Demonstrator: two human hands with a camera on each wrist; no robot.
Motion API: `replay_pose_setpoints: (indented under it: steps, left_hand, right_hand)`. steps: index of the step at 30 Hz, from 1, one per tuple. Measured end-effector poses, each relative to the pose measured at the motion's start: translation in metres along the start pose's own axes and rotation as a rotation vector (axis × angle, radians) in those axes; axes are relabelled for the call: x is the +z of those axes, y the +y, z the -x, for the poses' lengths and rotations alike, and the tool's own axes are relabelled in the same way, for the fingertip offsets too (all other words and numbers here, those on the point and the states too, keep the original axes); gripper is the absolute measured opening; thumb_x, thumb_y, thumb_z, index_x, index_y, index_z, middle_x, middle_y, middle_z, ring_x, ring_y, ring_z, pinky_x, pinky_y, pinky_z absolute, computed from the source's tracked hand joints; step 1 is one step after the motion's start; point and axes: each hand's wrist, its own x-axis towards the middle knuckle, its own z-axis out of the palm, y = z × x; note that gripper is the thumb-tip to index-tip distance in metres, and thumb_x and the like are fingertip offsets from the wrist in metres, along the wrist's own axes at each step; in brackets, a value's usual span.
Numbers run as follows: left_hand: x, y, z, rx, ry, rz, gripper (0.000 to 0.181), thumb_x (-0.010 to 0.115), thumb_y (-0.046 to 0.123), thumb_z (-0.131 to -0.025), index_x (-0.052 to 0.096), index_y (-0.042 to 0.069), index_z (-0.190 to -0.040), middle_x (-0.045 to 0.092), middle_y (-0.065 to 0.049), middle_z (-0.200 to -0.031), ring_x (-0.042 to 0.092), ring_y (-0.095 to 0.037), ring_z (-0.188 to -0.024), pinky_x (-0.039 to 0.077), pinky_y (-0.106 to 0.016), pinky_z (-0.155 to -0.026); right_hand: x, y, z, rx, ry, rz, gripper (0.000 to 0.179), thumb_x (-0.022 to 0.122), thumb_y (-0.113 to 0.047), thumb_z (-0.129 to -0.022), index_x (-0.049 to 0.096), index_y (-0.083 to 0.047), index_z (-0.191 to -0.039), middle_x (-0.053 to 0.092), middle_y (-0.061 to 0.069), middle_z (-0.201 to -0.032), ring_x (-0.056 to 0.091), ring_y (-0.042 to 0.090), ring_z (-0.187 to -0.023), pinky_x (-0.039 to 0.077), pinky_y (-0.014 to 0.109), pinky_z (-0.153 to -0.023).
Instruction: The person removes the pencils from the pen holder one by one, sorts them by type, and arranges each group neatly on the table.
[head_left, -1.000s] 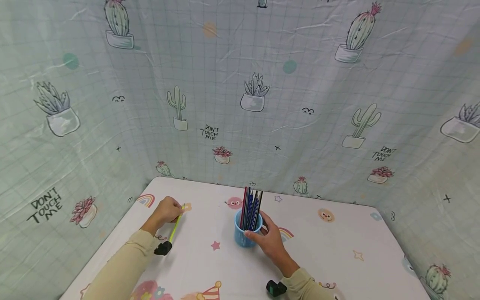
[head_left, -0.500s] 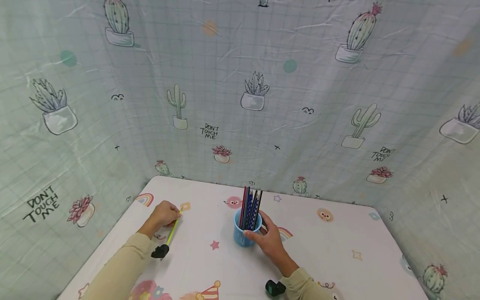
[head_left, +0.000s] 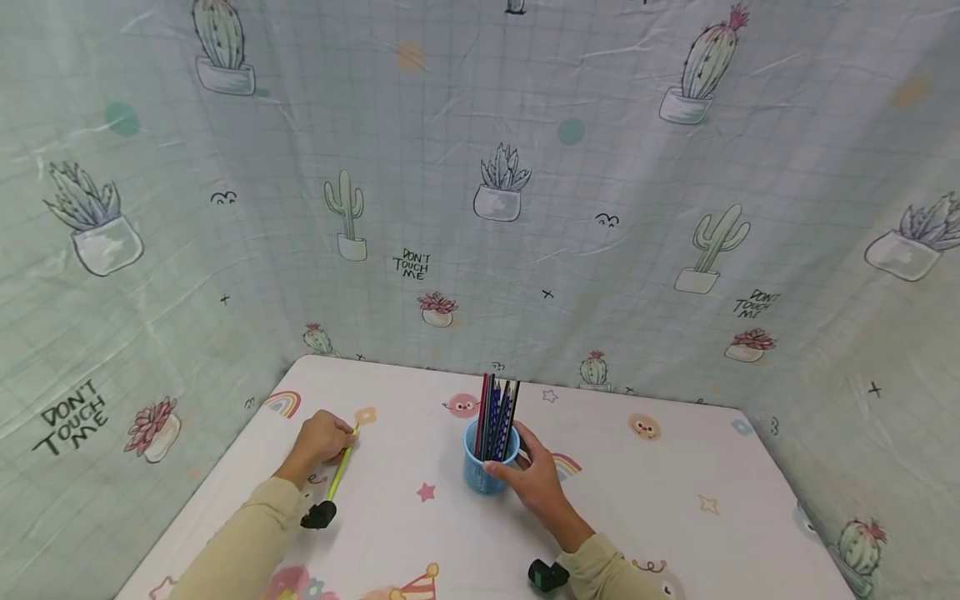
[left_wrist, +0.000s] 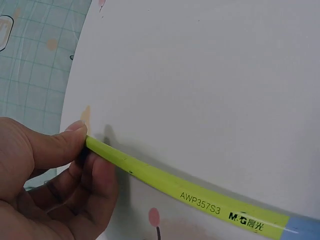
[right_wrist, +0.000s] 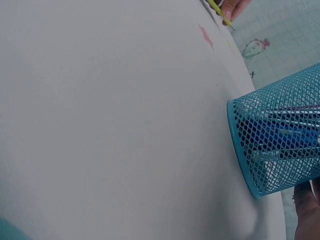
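Between thumb and fingers, my left hand (head_left: pixel 318 439) pinches a yellow-green pencil (head_left: pixel 340 477) close to its far end. The left wrist view shows the pencil (left_wrist: pixel 170 182) slanting over the white tabletop, with printed lettering and a blue section at the lower right. My right hand (head_left: pixel 542 483) grips the right side of a light-blue mesh pen holder (head_left: pixel 480 477), thumb at the near rim. Several dark and red pencils (head_left: pixel 497 421) stand in the holder. In the right wrist view the mesh wall (right_wrist: pixel 280 135) fills the right side, with fingers (right_wrist: pixel 306 212) below it.
The white table (head_left: pixel 615 517) carries printed stars, rainbows and faces. A cactus-patterned sheet (head_left: pixel 450 167) hangs behind it and along both sides. Small black wrist cameras sit under the left wrist (head_left: pixel 318 515) and by the right wrist (head_left: pixel 547 575).
My left hand has shifted slightly toward me with the pencil still pinched. The right hand and the pen holder stay in place; the head view has turned slightly.
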Motion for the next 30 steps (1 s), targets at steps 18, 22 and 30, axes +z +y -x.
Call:
replay_pose_setpoints:
  steps: [18,22,30]
  left_hand:
    - [-0.001,0.008,0.008,0.117,0.153,-0.087,0.019,0.074,0.011,-0.087,0.078,-0.006,-0.097,0.077,-0.020,-0.092,0.069,-0.025,-0.081,0.056,-0.036,-0.069]
    - [0.001,0.017,0.006,0.138,0.122,-0.012,0.021,0.075,0.013,-0.090,0.077,-0.007,-0.097,0.075,-0.011,-0.075,0.063,-0.015,-0.066,0.048,-0.024,-0.059]
    - [0.009,0.035,0.009,0.175,0.070,0.084,0.030,0.077,0.018,-0.091,0.076,-0.007,-0.108,0.079,-0.014,-0.086,0.068,-0.012,-0.069,0.055,-0.024,-0.063]
  right_hand:
    - [0.003,0.001,0.005,-0.019,-0.024,-0.022,0.085,0.086,-0.019,-0.087,0.040,-0.009,-0.159,0.045,0.020,-0.162,0.046,0.043,-0.148,0.040,0.053,-0.119]
    - [0.003,-0.001,0.003,-0.012,-0.023,-0.029,0.084,0.085,-0.018,-0.088,0.040,-0.009,-0.159,0.045,0.019,-0.162,0.046,0.042,-0.148,0.039,0.053,-0.120]
    - [-0.001,-0.001,0.000,-0.023,-0.024,-0.033,0.086,0.086,-0.021,-0.087,0.040,-0.010,-0.159,0.045,0.018,-0.162,0.046,0.042,-0.148,0.040,0.053,-0.120]
